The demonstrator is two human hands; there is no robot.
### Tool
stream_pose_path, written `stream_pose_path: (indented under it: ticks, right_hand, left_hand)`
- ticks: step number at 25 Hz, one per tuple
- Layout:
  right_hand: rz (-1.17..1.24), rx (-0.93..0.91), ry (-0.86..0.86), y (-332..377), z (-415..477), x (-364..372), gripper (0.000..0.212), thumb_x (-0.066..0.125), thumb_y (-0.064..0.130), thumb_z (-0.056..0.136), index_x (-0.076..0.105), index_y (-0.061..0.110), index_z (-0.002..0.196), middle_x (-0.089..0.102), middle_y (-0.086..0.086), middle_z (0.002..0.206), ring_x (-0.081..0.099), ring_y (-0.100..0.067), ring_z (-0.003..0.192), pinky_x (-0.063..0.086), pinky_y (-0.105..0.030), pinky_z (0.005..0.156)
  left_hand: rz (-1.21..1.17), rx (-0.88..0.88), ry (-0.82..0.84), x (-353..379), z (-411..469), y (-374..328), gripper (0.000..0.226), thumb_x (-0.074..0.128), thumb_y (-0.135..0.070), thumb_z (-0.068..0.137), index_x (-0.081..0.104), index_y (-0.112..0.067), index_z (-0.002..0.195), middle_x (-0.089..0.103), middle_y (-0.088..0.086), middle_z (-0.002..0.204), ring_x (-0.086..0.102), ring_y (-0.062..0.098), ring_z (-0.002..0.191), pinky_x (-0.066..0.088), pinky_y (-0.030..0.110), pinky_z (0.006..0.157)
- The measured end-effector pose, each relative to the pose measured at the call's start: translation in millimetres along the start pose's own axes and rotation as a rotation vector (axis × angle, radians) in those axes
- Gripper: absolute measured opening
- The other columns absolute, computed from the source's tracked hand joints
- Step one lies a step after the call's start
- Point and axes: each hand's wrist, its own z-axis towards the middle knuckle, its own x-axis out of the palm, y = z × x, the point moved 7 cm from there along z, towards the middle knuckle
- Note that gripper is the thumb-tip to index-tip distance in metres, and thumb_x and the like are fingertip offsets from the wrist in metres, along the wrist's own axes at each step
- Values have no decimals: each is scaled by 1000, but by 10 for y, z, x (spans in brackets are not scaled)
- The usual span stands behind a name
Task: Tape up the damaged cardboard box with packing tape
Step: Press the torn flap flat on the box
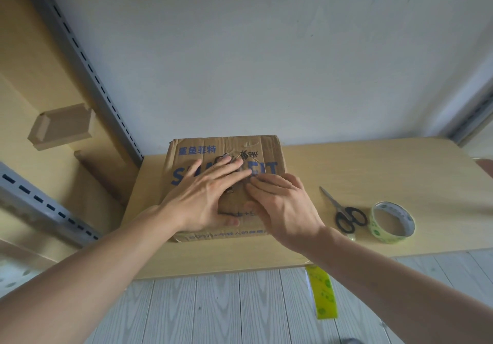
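A brown cardboard box point(186, 151) with blue lettering lies flat on the light wooden table point(373, 167) against the wall. My left hand point(205, 197) rests flat on the box top, fingers straight and pointing right. My right hand point(282, 205) lies beside it on the box, fingers stretched left and touching the left fingertips over a torn patch. A roll of clear packing tape point(392, 222) with green print sits on the table to the right of the box. A cut strip of the same tape point(322, 295) hangs from the table's front edge.
Black-handled scissors point(344, 213) lie between the box and the tape roll. A grey slotted shelf upright point(88, 61) and yellow shelving stand on the left, with a small cardboard box point(61, 130) on a shelf. Pale plank floor point(213, 311) shows below the table edge.
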Motion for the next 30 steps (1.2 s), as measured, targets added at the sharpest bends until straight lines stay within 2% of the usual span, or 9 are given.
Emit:
stream_pose_path:
  ticks: [4, 10, 13, 17, 19, 21, 24, 27, 30]
  right_hand:
    - [66, -38, -68, 22, 5, 11, 28, 59, 30, 94, 77, 14, 108, 73, -1, 118, 67, -15, 113, 54, -34, 83]
    - [173, -52, -118, 107, 8, -43, 18, 61, 18, 93, 76, 9, 89, 77, -4, 95, 72, -21, 98, 54, -29, 88]
    - [276, 42, -77, 51, 6, -79, 13, 67, 19, 92, 72, 10, 84, 73, 1, 85, 68, -18, 78, 54, -30, 67]
    - [258, 74, -123, 23, -21, -122, 18, 76, 17, 84, 61, 7, 79, 61, 0, 80, 51, -16, 69, 35, -21, 58]
    - [209, 13, -81, 62, -61, -59, 15, 73, 13, 85, 59, 7, 90, 59, -5, 91, 50, -23, 78, 43, -29, 66]
    - [149, -15, -14, 53, -115, -6, 19, 66, 13, 87, 57, 9, 102, 57, -7, 101, 48, -26, 84, 46, -37, 73]
    - [102, -25, 16, -10, -169, -46, 20, 59, 16, 89, 56, 10, 108, 55, -7, 107, 49, -28, 89, 47, -42, 75]
    - [76, -37, 58, -64, -229, -85, 21, 58, 17, 90, 57, 9, 109, 55, -8, 111, 51, -28, 93, 47, -43, 77]
    - [64, 23, 103, -203, -336, -185, 26, 52, 21, 94, 57, 8, 116, 53, -10, 119, 52, -29, 100, 48, -45, 79]
  left_hand:
    - [54, -80, 196, 79, 108, -27, 134, 59, -85, 71, -25, -27, 157, -35, -15, 161, -30, 5, 149, -11, 59, 122]
    - [81, 25, 65, 104, 171, -130, 113, 54, -76, 85, -7, -19, 161, -20, -7, 167, -20, 5, 152, -5, 52, 126]
    - [76, 107, 12, 89, 161, -192, 99, 58, -63, 91, 2, -22, 162, -11, -10, 167, -13, 1, 152, -4, 40, 127]
    - [112, 216, -178, 23, 56, -314, 87, 73, -52, 85, 35, -19, 156, 30, -5, 163, 28, 6, 150, 18, 34, 125]
    - [114, 245, -312, -29, -25, -333, 84, 87, -44, 73, 54, -11, 143, 58, 3, 145, 57, 17, 132, 38, 38, 115]
    - [62, 266, -386, -46, -90, -347, 82, 91, -40, 70, 59, -9, 139, 66, 5, 135, 65, 20, 122, 43, 38, 110]
    - [113, 199, -344, -10, -97, -328, 87, 78, -52, 82, 44, -12, 152, 46, 5, 156, 48, 21, 141, 41, 45, 116]
    - [208, -18, -156, 98, -21, -214, 110, 50, -74, 88, -3, -13, 162, -11, 7, 169, -5, 20, 157, 8, 46, 127]
    - [240, -67, -91, 135, -15, -259, 108, 41, -78, 89, -15, -18, 159, -23, 2, 166, -17, 15, 153, 2, 43, 127]
